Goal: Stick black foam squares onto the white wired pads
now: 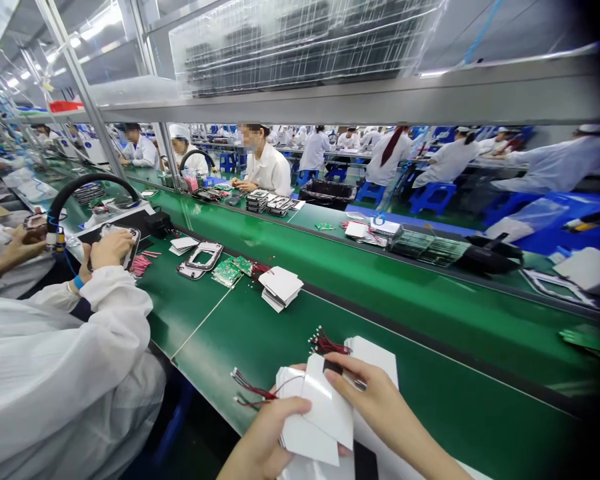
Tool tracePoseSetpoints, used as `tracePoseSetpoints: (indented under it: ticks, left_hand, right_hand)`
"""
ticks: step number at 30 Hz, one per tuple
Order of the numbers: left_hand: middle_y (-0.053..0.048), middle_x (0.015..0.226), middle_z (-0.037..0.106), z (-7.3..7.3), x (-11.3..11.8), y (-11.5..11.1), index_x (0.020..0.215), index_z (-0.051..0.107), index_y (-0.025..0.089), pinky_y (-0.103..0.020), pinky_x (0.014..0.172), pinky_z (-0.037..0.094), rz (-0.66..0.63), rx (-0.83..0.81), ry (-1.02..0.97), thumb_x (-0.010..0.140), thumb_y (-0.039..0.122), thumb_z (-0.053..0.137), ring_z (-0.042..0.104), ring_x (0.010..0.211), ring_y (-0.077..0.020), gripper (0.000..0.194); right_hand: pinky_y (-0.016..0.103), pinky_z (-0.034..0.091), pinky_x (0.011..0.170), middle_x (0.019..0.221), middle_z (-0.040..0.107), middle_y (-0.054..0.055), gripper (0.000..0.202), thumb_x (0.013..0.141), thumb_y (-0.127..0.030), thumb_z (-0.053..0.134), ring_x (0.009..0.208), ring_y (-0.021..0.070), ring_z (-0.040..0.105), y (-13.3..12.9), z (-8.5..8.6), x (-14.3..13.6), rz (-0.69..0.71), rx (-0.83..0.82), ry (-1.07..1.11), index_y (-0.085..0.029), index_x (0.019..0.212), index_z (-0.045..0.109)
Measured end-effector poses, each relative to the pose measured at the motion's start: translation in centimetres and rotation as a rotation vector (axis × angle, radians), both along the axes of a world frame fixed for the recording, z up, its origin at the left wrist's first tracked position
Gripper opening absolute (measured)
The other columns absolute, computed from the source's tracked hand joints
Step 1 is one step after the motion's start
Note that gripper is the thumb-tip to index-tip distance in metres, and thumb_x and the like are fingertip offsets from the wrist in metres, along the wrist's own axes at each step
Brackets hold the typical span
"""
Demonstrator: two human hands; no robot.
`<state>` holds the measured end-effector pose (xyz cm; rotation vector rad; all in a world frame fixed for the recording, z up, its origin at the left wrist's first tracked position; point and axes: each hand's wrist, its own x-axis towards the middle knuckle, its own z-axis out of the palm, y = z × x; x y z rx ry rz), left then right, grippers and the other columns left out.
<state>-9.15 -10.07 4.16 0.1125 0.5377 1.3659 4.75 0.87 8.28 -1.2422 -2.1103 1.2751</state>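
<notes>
While fingers (350, 365) pinch glossy rectangular sheets (326, 395), wires (266, 395) curl.

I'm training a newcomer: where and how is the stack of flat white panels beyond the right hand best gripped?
I'd pinch the white stack by its right edge, coming from the right: it lies flat, that edge looks free, and thin dark-red wires bunch at its left end.

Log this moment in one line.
left hand: holding white panels; right hand: gripping top panel; on green bench: panel stack, dark-red wires
</notes>
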Motion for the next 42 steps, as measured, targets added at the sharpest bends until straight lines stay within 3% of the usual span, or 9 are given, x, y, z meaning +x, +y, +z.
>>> tracePoseSetpoints:
  ticks: [4, 6, 9, 11, 14, 18, 30, 38, 42]
  left_hand:
    - [-0.012, 0.100, 0.073, 0.5, -0.7, -0.4, 0.141, 0.038, 0.021, -0.052, 0.084, 0.052, 0.020, -0.013, 0.042, 0.063, 0.009, 0.069, 0.071, 0.086, -0.0310, 0.085]
    - [-0.014, 0.099, 0.073, 0.5, -1.0, -0.6, 0.143, 0.036, 0.018, -0.053, 0.083, 0.053, 0.028, -0.029, 0.073, 0.065, 0.010, 0.068, 0.070, 0.086, -0.0326, 0.084]
    - [-0.015, 0.106, 0.072, 0.4, -1.7, -0.9, 0.143, 0.037, 0.017, -0.053, 0.083, 0.053, 0.072, -0.053, 0.088, 0.070, 0.012, 0.066, 0.070, 0.090, -0.0338, 0.079]
    - [-0.014, 0.112, 0.070, 0.5, -2.3, -1.1, 0.143, 0.037, 0.019, -0.052, 0.084, 0.053, 0.113, -0.087, 0.098, 0.073, 0.012, 0.065, 0.069, 0.094, -0.0331, 0.076]
    - [-0.013, 0.108, 0.071, 0.9, -3.3, -1.5, 0.143, 0.039, 0.018, -0.049, 0.088, 0.052, 0.143, -0.135, 0.137, 0.078, 0.011, 0.061, 0.068, 0.096, -0.0310, 0.070]
    - [-0.010, 0.105, 0.073, 1.1, -4.6, -2.1, 0.144, 0.039, 0.019, -0.040, 0.096, 0.048, 0.188, -0.098, 0.167, 0.082, 0.009, 0.060, 0.067, 0.101, -0.0260, 0.066]
    - [-0.015, 0.114, 0.068, -1.2, -6.3, -4.9, 0.151, 0.022, 0.022, -0.059, 0.095, 0.045, 0.139, -0.211, 0.072, 0.075, 0.007, 0.063, 0.066, 0.105, -0.0391, 0.088]
    - [-0.013, 0.108, 0.070, -1.1, -5.7, -6.4, 0.146, 0.034, 0.022, -0.055, 0.089, 0.047, 0.028, -0.226, 0.013, 0.070, 0.013, 0.064, 0.067, 0.098, -0.0357, 0.083]
    - [-0.012, 0.110, 0.068, 0.1, -5.8, -6.1, 0.134, 0.049, 0.021, -0.050, 0.085, 0.050, -0.011, -0.170, 0.053, 0.080, 0.023, 0.065, 0.065, 0.098, -0.0302, 0.056]
  right_hand:
    - [0.034, 0.053, 0.068, 0.088, 0.074, 0.010, 0.049, 0.069, -0.060, 0.071, 0.079, 0.0258, 0.068, 1.1, -0.2, -1.3, 0.003, -0.351, 0.196, -0.016, 0.092, 0.071]
    - [0.033, 0.052, 0.064, 0.080, 0.073, 0.009, 0.053, 0.065, -0.062, 0.074, 0.073, 0.0239, 0.068, 1.6, -0.7, -2.0, -0.012, -0.379, 0.201, -0.015, 0.090, 0.069]
    - [0.036, 0.053, 0.068, 0.081, 0.072, 0.011, 0.059, 0.063, -0.064, 0.073, 0.076, 0.0262, 0.068, 1.8, -0.8, -3.1, 0.010, -0.330, 0.173, -0.014, 0.095, 0.066]
    - [0.040, 0.053, 0.081, 0.104, 0.071, 0.014, 0.066, 0.064, -0.058, 0.075, 0.096, 0.0298, 0.067, 1.4, -0.2, -3.8, 0.070, -0.274, 0.141, -0.015, 0.112, 0.063]
    - [0.045, 0.040, 0.105, 0.142, 0.050, 0.014, 0.093, 0.058, -0.041, 0.084, 0.127, 0.0325, 0.049, 0.2, 1.4, -4.6, 0.347, -0.035, -0.046, -0.020, 0.140, 0.046]
    - [0.050, 0.038, 0.106, 0.143, 0.049, 0.018, 0.100, 0.062, -0.033, 0.081, 0.128, 0.0350, 0.047, -0.7, 3.0, -5.9, 0.580, 0.233, -0.264, -0.016, 0.148, 0.035]
    - [0.037, 0.049, 0.078, 0.115, 0.066, 0.015, 0.104, 0.064, -0.041, 0.075, 0.095, 0.0303, 0.065, 2.5, 1.5, -11.0, 0.515, 0.364, -0.325, -0.015, 0.149, 0.021]
    - [0.056, 0.030, 0.103, 0.129, 0.055, 0.029, 0.095, 0.058, -0.024, 0.078, 0.122, 0.0440, 0.050, 3.4, -2.5, -13.5, 0.579, 0.444, -0.393, -0.003, 0.141, 0.038]
    - [0.063, 0.024, 0.107, 0.143, 0.043, 0.030, 0.082, 0.064, -0.022, 0.077, 0.132, 0.0462, 0.038, 2.3, 0.3, -13.0, 0.534, 0.408, -0.295, -0.006, 0.137, 0.044]
